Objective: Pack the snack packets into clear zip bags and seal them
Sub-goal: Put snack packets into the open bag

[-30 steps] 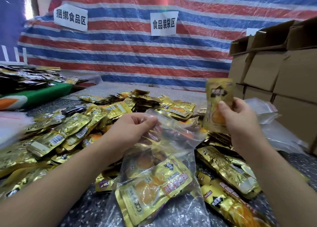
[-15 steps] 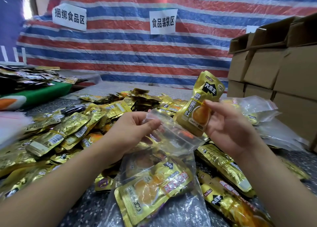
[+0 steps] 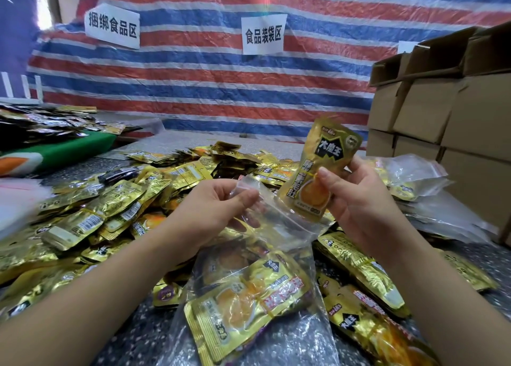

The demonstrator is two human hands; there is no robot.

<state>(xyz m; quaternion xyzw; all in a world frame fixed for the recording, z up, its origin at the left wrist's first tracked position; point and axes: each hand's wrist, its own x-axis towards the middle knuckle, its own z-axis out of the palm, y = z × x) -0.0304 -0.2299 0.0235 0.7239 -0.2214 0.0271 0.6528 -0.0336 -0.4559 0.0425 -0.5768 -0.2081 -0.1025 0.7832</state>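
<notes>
My left hand (image 3: pixel 218 210) pinches the near rim of a clear zip bag (image 3: pixel 279 235) and holds its mouth open. Gold snack packets (image 3: pixel 243 302) lie inside the bag's lower part. My right hand (image 3: pixel 356 199) grips another gold snack packet (image 3: pixel 320 172), held upright with its bottom edge at the bag's open mouth. A big pile of loose gold packets (image 3: pixel 116 208) covers the speckled table (image 3: pixel 138 329) to the left and behind.
Stacked cardboard boxes (image 3: pixel 448 122) stand at the right, with empty clear bags (image 3: pixel 414 177) lying before them. More gold packets (image 3: pixel 359 266) lie under my right forearm. A striped tarp wall (image 3: pixel 210 83) with paper signs closes the back. A green board (image 3: pixel 69 149) holds dark packets far left.
My right hand has brought the gold packet left and down, from beside the bag to its open mouth. My left hand has kept the bag's rim held open.
</notes>
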